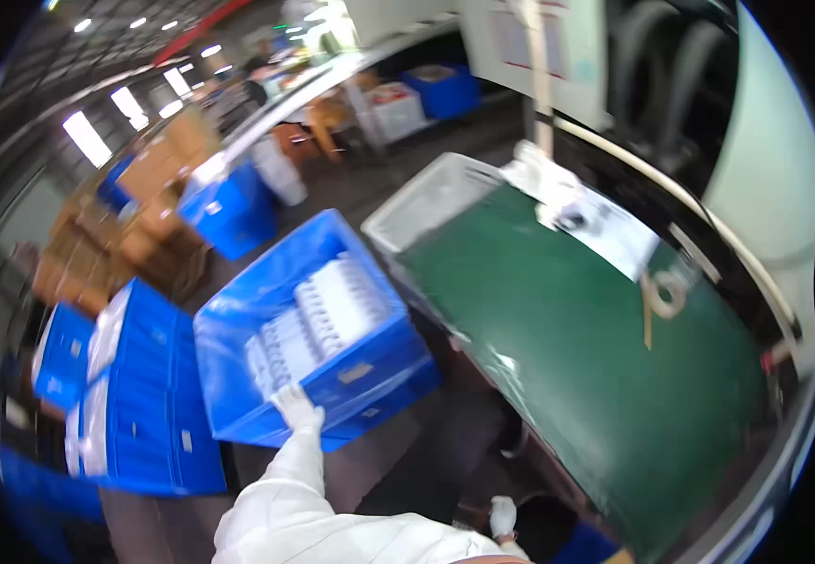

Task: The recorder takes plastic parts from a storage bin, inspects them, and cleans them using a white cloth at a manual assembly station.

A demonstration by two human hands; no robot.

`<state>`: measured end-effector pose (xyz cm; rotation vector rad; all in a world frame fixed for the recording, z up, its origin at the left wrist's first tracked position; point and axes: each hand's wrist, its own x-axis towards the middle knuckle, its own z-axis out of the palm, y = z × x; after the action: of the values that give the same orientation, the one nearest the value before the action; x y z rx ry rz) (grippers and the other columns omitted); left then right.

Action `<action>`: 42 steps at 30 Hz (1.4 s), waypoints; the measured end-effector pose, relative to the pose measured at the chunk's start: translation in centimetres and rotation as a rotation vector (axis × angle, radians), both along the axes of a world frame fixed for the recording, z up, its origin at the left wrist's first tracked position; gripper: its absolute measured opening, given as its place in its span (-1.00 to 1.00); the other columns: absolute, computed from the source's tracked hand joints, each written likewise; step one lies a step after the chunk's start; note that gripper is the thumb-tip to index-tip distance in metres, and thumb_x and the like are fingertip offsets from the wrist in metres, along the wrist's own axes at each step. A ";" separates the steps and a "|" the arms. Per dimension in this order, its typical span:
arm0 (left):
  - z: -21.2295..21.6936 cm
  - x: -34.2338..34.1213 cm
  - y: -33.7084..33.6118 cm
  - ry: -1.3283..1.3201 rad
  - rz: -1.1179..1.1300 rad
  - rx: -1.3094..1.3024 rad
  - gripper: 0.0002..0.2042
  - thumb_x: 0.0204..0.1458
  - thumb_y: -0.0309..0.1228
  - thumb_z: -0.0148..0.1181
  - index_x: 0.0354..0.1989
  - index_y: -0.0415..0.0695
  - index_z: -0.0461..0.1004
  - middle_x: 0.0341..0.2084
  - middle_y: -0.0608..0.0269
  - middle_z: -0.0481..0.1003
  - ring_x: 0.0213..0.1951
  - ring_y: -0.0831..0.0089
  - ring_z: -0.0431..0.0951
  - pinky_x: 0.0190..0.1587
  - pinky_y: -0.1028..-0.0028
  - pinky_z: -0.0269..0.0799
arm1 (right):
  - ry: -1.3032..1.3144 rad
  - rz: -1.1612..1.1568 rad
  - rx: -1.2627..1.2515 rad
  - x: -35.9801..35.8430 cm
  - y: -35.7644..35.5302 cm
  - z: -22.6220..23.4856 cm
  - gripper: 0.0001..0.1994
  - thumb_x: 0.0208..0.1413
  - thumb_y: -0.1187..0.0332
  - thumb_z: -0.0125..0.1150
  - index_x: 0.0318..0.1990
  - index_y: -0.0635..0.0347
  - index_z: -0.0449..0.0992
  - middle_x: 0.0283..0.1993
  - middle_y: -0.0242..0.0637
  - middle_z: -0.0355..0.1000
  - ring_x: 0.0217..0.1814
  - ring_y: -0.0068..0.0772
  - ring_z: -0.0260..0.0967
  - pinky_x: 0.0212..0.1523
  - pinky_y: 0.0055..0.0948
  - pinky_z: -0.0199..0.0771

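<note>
My left hand [298, 410], in a white glove, is at the near rim of a blue plastic bin [356, 371], its fingers stretched out and reaching over the edge. It appears to hold nothing. Inside the bin lie rows of white pieces with dark notched edges [327, 305], close beyond my fingertips. My right hand [503, 517], also gloved in white, hangs low near the bottom edge, beside the green-topped table [567, 376]. It is small and blurred, so how its fingers lie is unclear.
Stacked blue bins [149, 395] stand to the left, with brown cartons [158, 221] behind. A grey crate [435, 202] adjoins the table's far end. On the table lie a white sheet [619, 244] and a tape roll [667, 293]. Another blue bin [229, 207] sits farther back.
</note>
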<state>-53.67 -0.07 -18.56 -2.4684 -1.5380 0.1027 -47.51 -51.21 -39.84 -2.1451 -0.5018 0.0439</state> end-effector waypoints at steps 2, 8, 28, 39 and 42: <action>-0.5 -2.4 1.2 0.099 0.085 0.080 -0.03 -0.23 0.04 0.30 0.31 -0.27 0.03 0.29 -0.07 0.07 0.37 0.02 -0.08 0.40 -0.03 -0.43 | 0.166 -0.019 -0.089 0.5 0.3 1.4 -0.89 0.06 0.44 0.07 -0.31 0.21 0.51 -0.38 -0.08 0.44 -0.32 -0.09 0.41 -0.24 -0.19 0.42; -1.3 -0.1 1.6 0.026 0.171 -0.046 0.00 -0.17 0.10 0.25 0.36 -0.28 -0.04 0.35 -0.17 -0.03 0.42 0.01 -0.24 0.39 -0.04 -0.49 | 0.606 -0.180 0.201 3.7 0.5 16.0 -0.82 0.20 0.36 0.03 -0.36 0.25 0.49 -0.64 -0.42 0.32 -0.66 -0.61 0.21 -0.61 -0.51 0.23; 50.0 8.7 -13.0 -1.609 -1.683 -0.493 -0.65 0.08 -0.44 0.16 0.08 -0.17 0.45 0.01 0.22 0.48 0.12 0.33 0.38 0.21 0.30 0.24 | -1.149 0.035 0.643 10.3 11.8 70.9 -0.69 0.10 0.55 0.11 0.03 0.32 0.45 -0.09 -0.15 0.50 -0.13 -0.43 0.48 -0.09 -0.63 0.37; 44.7 4.5 -16.3 -1.755 -1.677 -0.432 -0.61 0.15 -0.39 0.09 0.16 -0.19 0.33 0.13 0.10 0.35 0.21 0.28 0.30 0.29 0.35 0.08 | -1.216 0.210 0.462 4.0 3.1 67.5 -0.75 0.28 0.35 -0.07 -0.09 0.25 0.52 -0.17 -0.24 0.50 -0.15 -0.33 0.46 -0.07 -0.45 0.43; 48.6 8.2 -15.8 -1.883 -1.836 -0.206 -0.60 0.16 -0.37 0.07 0.17 -0.19 0.32 0.14 0.09 0.34 0.21 0.26 0.29 0.29 0.33 0.06 | -1.298 0.381 0.663 7.2 3.0 69.8 -0.77 0.26 0.36 -0.05 -0.11 0.24 0.53 -0.19 -0.26 0.50 -0.17 -0.35 0.46 -0.09 -0.46 0.44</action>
<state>-45.47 -15.86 30.00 -2.5153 1.5167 -2.5787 -40.33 -48.20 29.98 -1.1590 -1.3987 -1.1818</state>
